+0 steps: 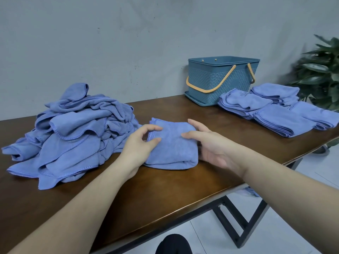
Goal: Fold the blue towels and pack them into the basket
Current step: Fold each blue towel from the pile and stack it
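Left hand point(140, 143) is resting on the left edge of the folded towel point(172, 143), thumb and forefinger curling loosely at its hem; whether they are pinching it cannot be told. Right hand point(211, 145) is lying against the towel's right side with straight, relaxed fingers. That towel is sitting on the brown bench point(165, 189), just beside the heap of unfolded towels point(73, 132) on its left. Stacks of folded towels point(275, 110) are lying far right, touching the blue basket point(218, 79) with orange handles, which is standing near the wall point(128, 43)
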{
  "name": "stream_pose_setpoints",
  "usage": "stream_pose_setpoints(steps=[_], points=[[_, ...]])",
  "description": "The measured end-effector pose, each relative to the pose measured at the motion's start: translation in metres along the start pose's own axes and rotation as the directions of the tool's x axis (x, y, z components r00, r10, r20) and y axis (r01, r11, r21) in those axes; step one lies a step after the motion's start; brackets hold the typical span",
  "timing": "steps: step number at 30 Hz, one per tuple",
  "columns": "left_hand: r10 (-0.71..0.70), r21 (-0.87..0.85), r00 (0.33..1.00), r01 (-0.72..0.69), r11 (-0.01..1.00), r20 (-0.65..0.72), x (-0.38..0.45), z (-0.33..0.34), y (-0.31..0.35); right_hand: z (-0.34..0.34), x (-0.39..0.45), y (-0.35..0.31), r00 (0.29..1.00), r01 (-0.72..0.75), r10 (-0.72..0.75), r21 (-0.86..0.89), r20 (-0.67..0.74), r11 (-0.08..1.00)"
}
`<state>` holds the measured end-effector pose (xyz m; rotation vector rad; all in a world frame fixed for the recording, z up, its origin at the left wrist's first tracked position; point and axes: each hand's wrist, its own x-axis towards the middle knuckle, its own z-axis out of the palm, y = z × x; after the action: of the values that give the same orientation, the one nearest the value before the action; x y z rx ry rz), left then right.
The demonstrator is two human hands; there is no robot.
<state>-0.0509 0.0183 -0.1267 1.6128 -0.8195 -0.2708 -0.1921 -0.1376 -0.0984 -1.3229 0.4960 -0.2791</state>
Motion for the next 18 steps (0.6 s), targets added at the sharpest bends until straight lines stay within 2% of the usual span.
stream_pose_setpoints(steps=[4, 7, 11, 15, 18], points=[[-0.083, -0.369, 0.996, 0.085, 0.926, 0.024, 0.001, 0.003, 0.006, -0.004, -0.009, 0.0, 0.998, 0.067, -0.066, -0.074, 0.003, 0.995], [-0.117, -0.517, 0.992, 0.125, 0.847, 0.048, 0.0, 0.002, 0.012, -0.003, -0.018, -0.001, 0.994, 0.112, -0.11, -0.08, 0.025, 0.99], [-0.113, -0.595, 0.988, 0.154, 0.789, 0.106, -0.001, -0.003, 0.016, -0.002, -0.026, -0.004, 0.981, 0.188, -0.191, 0.088, 0.03, 0.978], [-0.112, -0.599, 0.984, 0.175, 0.781, 0.142, -0.004, -0.004, 0.014, -0.005, -0.028, -0.003, 0.989, 0.101, -0.116, 0.156, 0.091, 0.983], [-0.104, -0.588, 0.987, 0.156, 0.794, 0.121, -0.006, -0.002, 0.016, -0.007, -0.027, 0.001, 0.987, 0.067, -0.083, 0.121, 0.136, 0.99]])
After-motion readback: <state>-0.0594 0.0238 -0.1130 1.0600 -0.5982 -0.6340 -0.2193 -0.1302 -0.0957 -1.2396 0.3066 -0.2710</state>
